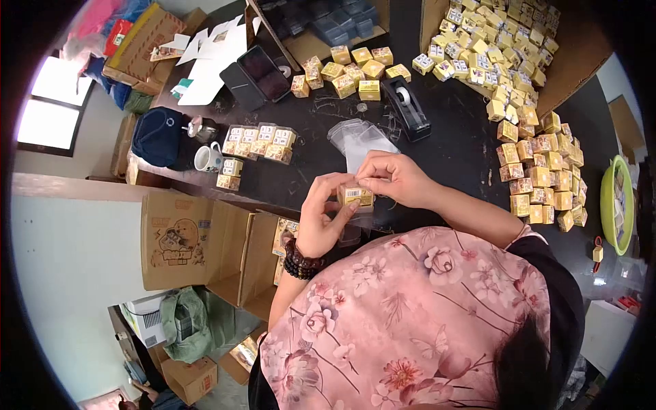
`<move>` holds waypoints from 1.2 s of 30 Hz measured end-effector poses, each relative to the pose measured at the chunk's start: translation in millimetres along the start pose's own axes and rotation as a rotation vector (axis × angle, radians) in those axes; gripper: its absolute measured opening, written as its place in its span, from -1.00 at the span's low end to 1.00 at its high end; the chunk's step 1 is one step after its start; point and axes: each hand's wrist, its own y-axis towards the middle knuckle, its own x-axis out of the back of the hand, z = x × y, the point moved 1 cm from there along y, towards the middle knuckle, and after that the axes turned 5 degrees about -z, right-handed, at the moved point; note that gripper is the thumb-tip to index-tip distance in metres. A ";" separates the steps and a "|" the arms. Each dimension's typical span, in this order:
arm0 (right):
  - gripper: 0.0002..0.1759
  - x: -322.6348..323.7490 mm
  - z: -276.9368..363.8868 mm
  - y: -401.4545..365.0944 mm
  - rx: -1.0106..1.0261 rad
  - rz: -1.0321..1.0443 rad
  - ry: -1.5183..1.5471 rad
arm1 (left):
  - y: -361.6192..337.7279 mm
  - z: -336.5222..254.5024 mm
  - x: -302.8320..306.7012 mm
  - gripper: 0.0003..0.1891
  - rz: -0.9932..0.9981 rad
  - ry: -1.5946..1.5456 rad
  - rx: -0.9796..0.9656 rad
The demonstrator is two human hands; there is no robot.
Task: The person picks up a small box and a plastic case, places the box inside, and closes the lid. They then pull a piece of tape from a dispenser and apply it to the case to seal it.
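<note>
Near the table's front edge, my left hand (324,217) holds a small yellow box (357,197) with a barcode label, its thumb and fingers on the box's sides. The fingers of my right hand (396,179) are pinched at the top edge of that box; what lies between them is too small to make out. Clear plastic seems to surround the box. Just beyond my hands lie flat, clear plastic sleeves (361,139). A black tape dispenser (408,109) stands behind my right hand.
Small boxes spill from a cardboard carton (581,55) at the back right, with more stacked (543,174) below. Stacked boxes (260,142), a mug (208,158), a blue cap (156,137) and an open phone case (255,78) are left. A green basin (617,205) sits far right.
</note>
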 end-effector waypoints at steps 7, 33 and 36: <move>-0.82 34.5 12.5 14.7 0.414 -0.006 -0.637 | -6.6 35.1 0.8 -0.66 -0.155 -0.319 0.106; -0.41 130.3 30.1 8.5 -0.076 -0.200 0.476 | -12.4 16.9 10.8 -0.25 -0.122 0.233 0.069; -0.33 59.6 37.6 -6.0 -0.125 -0.023 0.586 | -1.8 11.0 2.9 -0.26 -0.239 0.272 0.008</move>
